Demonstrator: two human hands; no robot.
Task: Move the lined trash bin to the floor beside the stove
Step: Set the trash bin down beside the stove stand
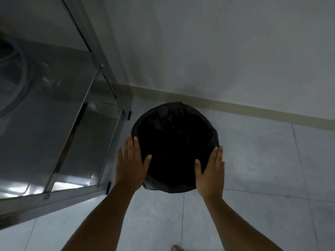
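Observation:
The round trash bin, lined with a black bag folded over its rim, stands on the grey tiled floor close to the wall. It is just right of the steel stove stand. My left hand lies flat at the bin's left rim, fingers straight and spread, thumb over the edge. My right hand is held against the right rim, fingers straight, thumb over the opening. Neither hand curls around the rim. The inside of the bin is too dark to see.
The stand's metal legs with black feet are a short gap left of the bin. A pale baseboard runs along the wall behind it. A toe shows at the bottom edge. Floor tiles extend to the right.

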